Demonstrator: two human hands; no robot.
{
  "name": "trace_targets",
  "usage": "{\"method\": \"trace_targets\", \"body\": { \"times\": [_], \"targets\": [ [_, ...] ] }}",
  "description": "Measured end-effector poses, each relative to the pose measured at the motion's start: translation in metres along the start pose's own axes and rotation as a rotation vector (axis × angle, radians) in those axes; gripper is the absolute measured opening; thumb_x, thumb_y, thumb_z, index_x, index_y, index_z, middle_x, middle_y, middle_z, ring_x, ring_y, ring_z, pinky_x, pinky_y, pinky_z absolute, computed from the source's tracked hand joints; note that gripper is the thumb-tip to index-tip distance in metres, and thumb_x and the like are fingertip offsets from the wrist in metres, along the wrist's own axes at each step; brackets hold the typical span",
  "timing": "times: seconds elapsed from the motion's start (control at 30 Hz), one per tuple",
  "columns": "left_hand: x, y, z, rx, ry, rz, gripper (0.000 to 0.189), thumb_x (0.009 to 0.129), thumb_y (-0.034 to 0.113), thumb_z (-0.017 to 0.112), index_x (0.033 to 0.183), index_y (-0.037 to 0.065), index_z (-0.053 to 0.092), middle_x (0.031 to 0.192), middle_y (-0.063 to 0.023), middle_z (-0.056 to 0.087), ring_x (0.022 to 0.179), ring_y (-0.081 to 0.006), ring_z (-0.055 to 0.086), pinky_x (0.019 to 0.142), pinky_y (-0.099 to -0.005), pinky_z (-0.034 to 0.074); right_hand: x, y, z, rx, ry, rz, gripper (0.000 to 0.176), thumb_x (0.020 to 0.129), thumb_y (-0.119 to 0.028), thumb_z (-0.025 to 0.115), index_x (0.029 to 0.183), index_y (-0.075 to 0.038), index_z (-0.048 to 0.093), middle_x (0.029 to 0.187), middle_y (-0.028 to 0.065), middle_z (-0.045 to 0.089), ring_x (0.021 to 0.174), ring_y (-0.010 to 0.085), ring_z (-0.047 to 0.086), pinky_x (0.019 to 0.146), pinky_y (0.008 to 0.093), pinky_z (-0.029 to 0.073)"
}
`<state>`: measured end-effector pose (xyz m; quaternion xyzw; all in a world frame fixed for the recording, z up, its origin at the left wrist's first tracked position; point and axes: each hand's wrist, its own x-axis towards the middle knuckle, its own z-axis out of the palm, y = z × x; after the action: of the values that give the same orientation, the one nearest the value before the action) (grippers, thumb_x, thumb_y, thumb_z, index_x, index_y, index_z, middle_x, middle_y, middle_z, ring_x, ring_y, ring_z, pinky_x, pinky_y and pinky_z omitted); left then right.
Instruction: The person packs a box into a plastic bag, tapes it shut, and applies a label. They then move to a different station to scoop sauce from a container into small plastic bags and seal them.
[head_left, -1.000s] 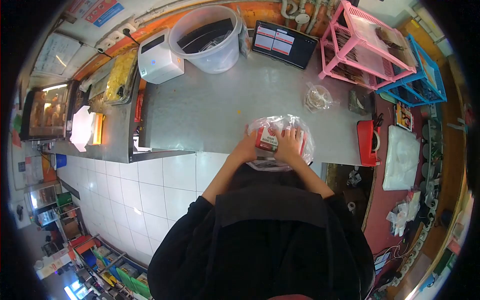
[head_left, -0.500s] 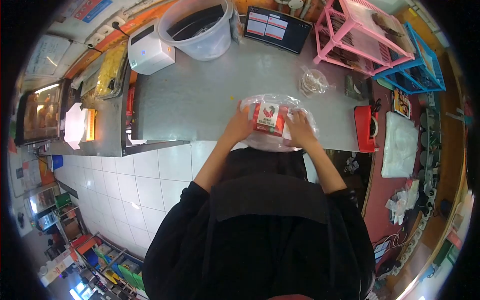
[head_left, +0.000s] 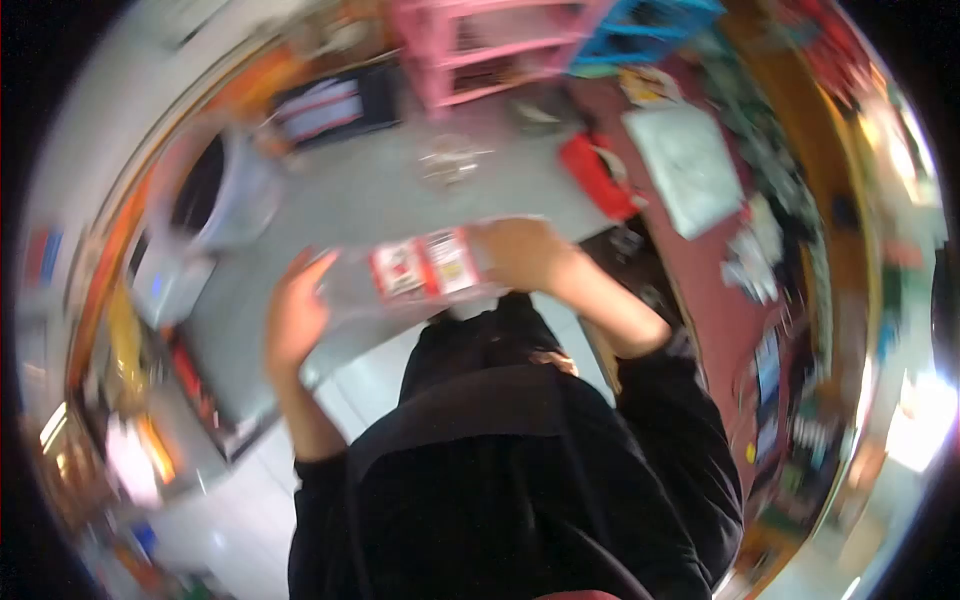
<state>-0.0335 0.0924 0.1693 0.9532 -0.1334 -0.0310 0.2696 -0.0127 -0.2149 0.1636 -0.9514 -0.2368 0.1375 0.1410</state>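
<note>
A clear plastic package (head_left: 425,268) with red and white labels is stretched between my two hands near the front edge of the grey metal table (head_left: 350,190). At its left end is my left hand (head_left: 298,308), blurred, with the thumb and fingers bent around the plastic. My right hand (head_left: 520,254) closes on the other end, beside the label; its fingers are smeared by motion. The contents of the package are too blurred to make out.
Beyond the package lie a small clear bag (head_left: 452,160) and a red tape dispenser (head_left: 602,178). A translucent bucket (head_left: 225,190) and a white device (head_left: 170,280) stand left. A dark screen (head_left: 337,103) and pink rack (head_left: 490,50) are at the back.
The view has turned and is blurred. My hands have moved farther apart, and the package, earlier pressed under both hands on the table, is now drawn out between them.
</note>
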Motion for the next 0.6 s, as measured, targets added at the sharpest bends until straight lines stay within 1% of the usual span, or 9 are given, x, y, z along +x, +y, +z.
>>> {"method": "trace_targets", "body": {
  "times": [0.03,0.07,0.1,0.33,0.37,0.4,0.47,0.57,0.6],
  "targets": [
    [0.006,-0.002,-0.015,-0.031,-0.071,0.049,0.060,0.065,-0.014,0.040,0.117,0.009,0.060,0.124,-0.0220,0.052,0.115,-0.0344,0.051,0.089,-0.0363,0.043,0.005,0.002,0.009,0.031,-0.017,0.009,0.017,0.072,-0.015,0.062,0.084,-0.004,0.065,0.074,0.0148,0.065,0.074,0.0302,0.065,0.067,0.0417,0.053],
    [0.008,0.011,-0.032,-0.049,-0.100,-0.008,0.061,0.063,-0.016,0.038,0.115,0.007,0.061,0.126,-0.0202,0.051,0.114,-0.0305,0.053,0.085,-0.0334,0.043,0.003,-0.004,-0.004,-0.041,-0.166,-0.031,0.035,0.076,-0.025,0.062,0.104,-0.004,0.057,0.080,0.0153,0.064,0.081,0.0320,0.063,0.071,0.0398,0.051],
    [0.013,0.015,-0.048,-0.053,-0.221,-0.079,0.061,0.065,-0.016,0.039,0.118,0.007,0.059,0.130,-0.0181,0.048,0.113,-0.0269,0.053,0.084,-0.0299,0.044,-0.002,-0.013,-0.031,-0.015,-0.162,-0.205,0.036,0.076,-0.024,0.061,0.107,-0.006,0.058,0.081,0.0141,0.064,0.081,0.0313,0.063,0.070,0.0384,0.052],
    [0.012,0.052,-0.047,-0.265,0.166,0.079,0.062,0.079,-0.004,0.052,0.138,0.007,0.035,0.138,-0.0106,0.042,0.116,-0.0266,0.050,0.081,-0.0293,0.047,-0.065,0.022,-0.069,0.171,0.667,-0.494,0.037,0.075,-0.015,0.062,0.111,-0.010,0.058,0.094,0.0091,0.053,0.092,0.0259,0.056,0.072,0.0367,0.051],
    [0.011,0.058,-0.043,-0.279,0.254,0.051,0.061,0.082,0.000,0.055,0.139,0.007,0.034,0.137,-0.0106,0.042,0.115,-0.0263,0.051,0.080,-0.0285,0.047,-0.079,0.043,-0.070,0.172,0.719,-0.388,0.037,0.074,-0.014,0.063,0.111,-0.010,0.058,0.097,0.0093,0.054,0.093,0.0261,0.056,0.074,0.0367,0.051],
    [0.007,0.072,-0.039,-0.311,0.286,-0.066,0.056,0.087,0.008,0.057,0.138,0.010,0.035,0.137,-0.0147,0.041,0.119,-0.0282,0.047,0.094,-0.0349,0.039,-0.096,0.068,-0.071,0.177,0.766,-0.282,0.038,0.073,-0.014,0.063,0.111,-0.010,0.059,0.099,0.0096,0.055,0.095,0.0264,0.056,0.075,0.0366,0.051],
    [0.002,0.079,-0.030,-0.251,0.299,-0.090,0.057,0.087,0.010,0.057,0.139,0.010,0.034,0.138,-0.0136,0.041,0.120,-0.0283,0.046,0.094,-0.0358,0.039,-0.138,0.134,-0.060,0.034,0.822,0.030,0.041,0.071,-0.012,0.065,0.112,-0.010,0.059,0.105,0.0103,0.056,0.099,0.0276,0.056,0.081,0.0373,0.050],
    [-0.005,0.093,-0.006,-0.192,0.294,-0.117,0.057,0.088,0.016,0.056,0.140,0.012,0.033,0.138,-0.0150,0.041,0.124,-0.0297,0.041,0.099,-0.0406,0.033,-0.224,0.219,-0.054,0.052,0.687,0.585,0.035,0.076,-0.016,0.060,0.111,-0.009,0.060,0.106,0.0130,0.057,0.102,0.0311,0.055,0.081,0.0387,0.049],
    [-0.005,0.105,0.000,-0.134,0.308,-0.137,0.057,0.088,0.017,0.056,0.140,0.011,0.033,0.137,-0.0162,0.041,0.124,-0.0300,0.042,0.100,-0.0407,0.033,-0.253,0.254,-0.038,-0.046,0.869,0.641,0.032,0.076,-0.015,0.059,0.107,-0.009,0.061,0.103,0.0136,0.058,0.101,0.0312,0.055,0.080,0.0396,0.050]
  ]
}}
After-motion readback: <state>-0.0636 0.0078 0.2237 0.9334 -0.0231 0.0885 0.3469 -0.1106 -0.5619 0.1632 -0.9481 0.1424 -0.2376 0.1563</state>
